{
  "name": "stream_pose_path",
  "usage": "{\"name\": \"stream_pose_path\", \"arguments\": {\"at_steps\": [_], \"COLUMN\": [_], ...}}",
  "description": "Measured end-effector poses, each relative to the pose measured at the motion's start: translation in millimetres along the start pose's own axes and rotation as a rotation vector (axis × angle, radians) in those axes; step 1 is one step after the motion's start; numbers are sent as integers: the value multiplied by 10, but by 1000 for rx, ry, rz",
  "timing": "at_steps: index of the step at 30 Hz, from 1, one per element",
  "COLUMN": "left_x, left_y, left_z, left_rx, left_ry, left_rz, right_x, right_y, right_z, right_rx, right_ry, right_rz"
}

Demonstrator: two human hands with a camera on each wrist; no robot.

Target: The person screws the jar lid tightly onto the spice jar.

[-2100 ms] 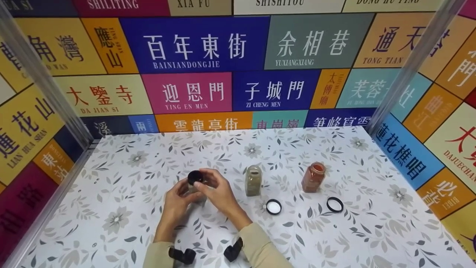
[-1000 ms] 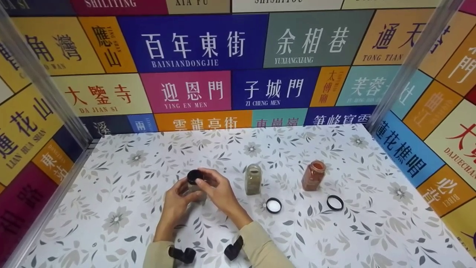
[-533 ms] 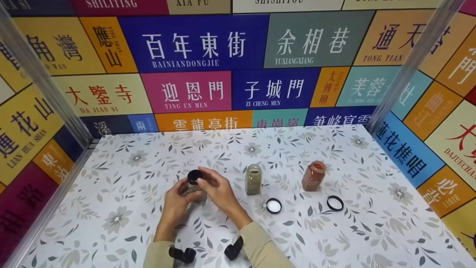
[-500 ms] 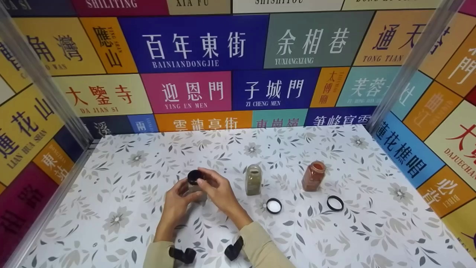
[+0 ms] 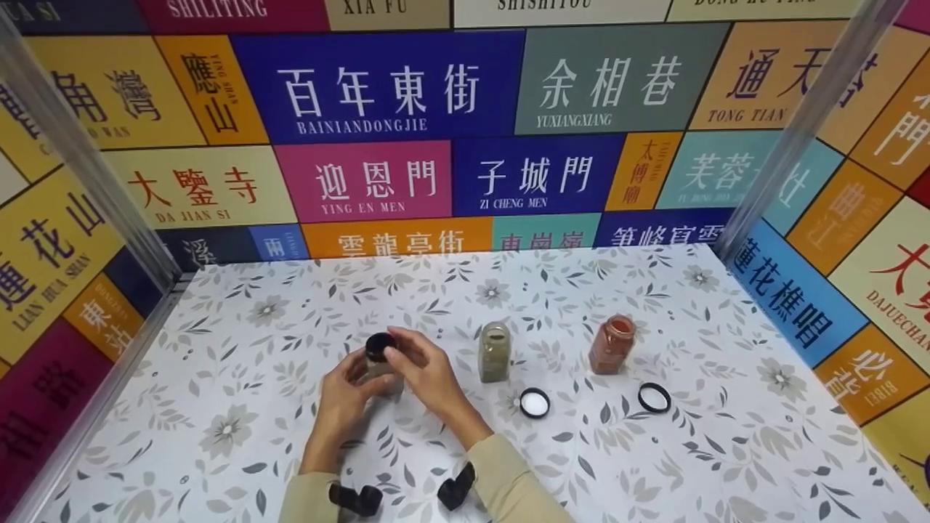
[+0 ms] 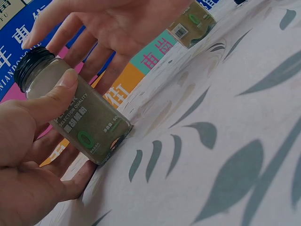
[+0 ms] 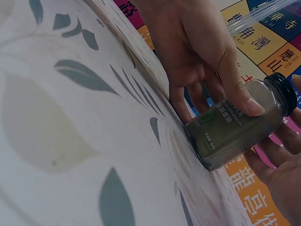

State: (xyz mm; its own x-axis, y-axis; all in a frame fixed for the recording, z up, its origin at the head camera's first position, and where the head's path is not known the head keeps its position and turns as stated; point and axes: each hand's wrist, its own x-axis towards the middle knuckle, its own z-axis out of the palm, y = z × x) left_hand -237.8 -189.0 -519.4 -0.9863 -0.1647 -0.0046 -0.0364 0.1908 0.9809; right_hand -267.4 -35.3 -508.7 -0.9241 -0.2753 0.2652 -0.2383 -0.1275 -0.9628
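Between the two hands: the capped jar, its base at the worktop; whether it bears its weight there cannot be told.
Left hand: curled round the body of the capped jar, thumb across the printed front, fingers behind.
Right hand: partly closed, thumb and a finger pinching the rim of the black cap.
Cap work: the step seems to be turning the black cap, though which way cannot be told; the next move likely calls for a firm left hold while the right fingertips twist.
Just right of the right hand: the olive jar, uncapped and upright, with a white-lined lid lying nearer the person.
Farther right: the red jar, also uncapped, a ring-like lid near it.
Lettering and barcode: the head view mostly hides the capped jar's body, while both wrist views show its print and green mark. The left wrist view alone shows the olive jar's barcode; only the head view shows the red jar.
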Motion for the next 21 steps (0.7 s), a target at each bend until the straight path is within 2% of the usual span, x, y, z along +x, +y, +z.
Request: {"name": "stream_pose_path", "arguments": {"at_steps": [8,16,21], "left_x": [-1,9,1], "left_y": [11,1,12], "left_z": [-2,1,-6], "left_rx": [0,-5,-5], "left_ry": [-12,-3,-8], "left_rz": [0,5,-5], "right_x": [-1,1,0], "right_y": [8,13,13], "right_z": [13,12,15], "right_rx": [26,-16,-2], "right_ry": [0,17,5], "right_rz": [1,9,-3]}}
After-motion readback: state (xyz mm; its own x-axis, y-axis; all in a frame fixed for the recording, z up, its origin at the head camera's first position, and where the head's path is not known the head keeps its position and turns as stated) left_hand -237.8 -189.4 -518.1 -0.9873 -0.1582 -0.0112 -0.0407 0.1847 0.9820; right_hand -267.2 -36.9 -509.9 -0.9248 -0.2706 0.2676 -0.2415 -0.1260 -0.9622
